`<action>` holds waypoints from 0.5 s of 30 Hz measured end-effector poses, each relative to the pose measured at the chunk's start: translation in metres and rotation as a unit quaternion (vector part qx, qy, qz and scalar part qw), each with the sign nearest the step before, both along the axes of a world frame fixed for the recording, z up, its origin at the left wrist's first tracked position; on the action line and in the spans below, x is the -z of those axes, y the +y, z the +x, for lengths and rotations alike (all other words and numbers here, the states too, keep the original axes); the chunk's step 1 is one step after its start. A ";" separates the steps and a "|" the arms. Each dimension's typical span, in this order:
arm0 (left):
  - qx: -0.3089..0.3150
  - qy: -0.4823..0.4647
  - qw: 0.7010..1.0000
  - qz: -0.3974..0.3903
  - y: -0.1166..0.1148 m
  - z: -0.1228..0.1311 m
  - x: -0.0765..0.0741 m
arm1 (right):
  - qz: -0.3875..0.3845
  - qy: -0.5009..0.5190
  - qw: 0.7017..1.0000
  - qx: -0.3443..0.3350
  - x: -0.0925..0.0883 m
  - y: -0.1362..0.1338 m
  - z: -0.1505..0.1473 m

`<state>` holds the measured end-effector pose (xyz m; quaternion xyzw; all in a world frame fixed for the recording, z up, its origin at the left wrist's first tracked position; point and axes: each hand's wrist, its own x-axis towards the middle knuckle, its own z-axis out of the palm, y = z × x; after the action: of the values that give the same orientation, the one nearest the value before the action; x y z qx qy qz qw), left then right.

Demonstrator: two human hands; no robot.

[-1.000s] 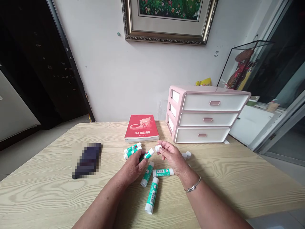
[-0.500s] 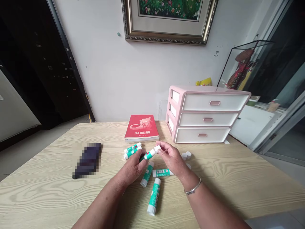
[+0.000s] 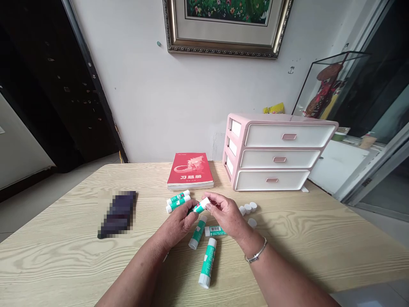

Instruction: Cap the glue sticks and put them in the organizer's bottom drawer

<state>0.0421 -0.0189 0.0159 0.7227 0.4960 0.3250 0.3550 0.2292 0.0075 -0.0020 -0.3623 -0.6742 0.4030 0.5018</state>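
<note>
A green-and-white glue stick point(image 3: 200, 207) is held at a tilt above the table, between my two hands. My left hand point(image 3: 182, 221) is closed round its lower green part. At the upper white end, the thumb and fingers of my right hand point(image 3: 226, 213) pinch; whether that end is a separate cap I cannot tell. Two more glue sticks point(image 3: 178, 204) lie side by side beyond my left hand. Below my hands are a slanted glue stick point(image 3: 198, 232), one lying crosswise point(image 3: 214, 230) partly behind my right hand, and a nearer one point(image 3: 207, 263).
Several small white caps point(image 3: 248, 208) lie right of my right hand. A red book point(image 3: 191, 168) and a pink-and-white drawer unit point(image 3: 277, 157) stand at the table's back. A dark pixelated item point(image 3: 119, 214) is on the left of the wooden table point(image 3: 64, 243).
My right hand has shifted slightly left and down, closer to my left hand, and less of the glue stick's white end shows. More white caps show beside my right hand.
</note>
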 end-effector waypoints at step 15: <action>-0.074 -0.145 0.985 -0.051 -0.003 0.002 -0.002 | 0.078 0.000 0.997 -0.017 -0.004 -0.022 -0.011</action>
<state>0.0443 -0.0216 0.0178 0.6102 0.5073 0.4256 0.4349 0.2181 -0.0148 0.0017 -0.3109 -0.7097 0.3571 0.5217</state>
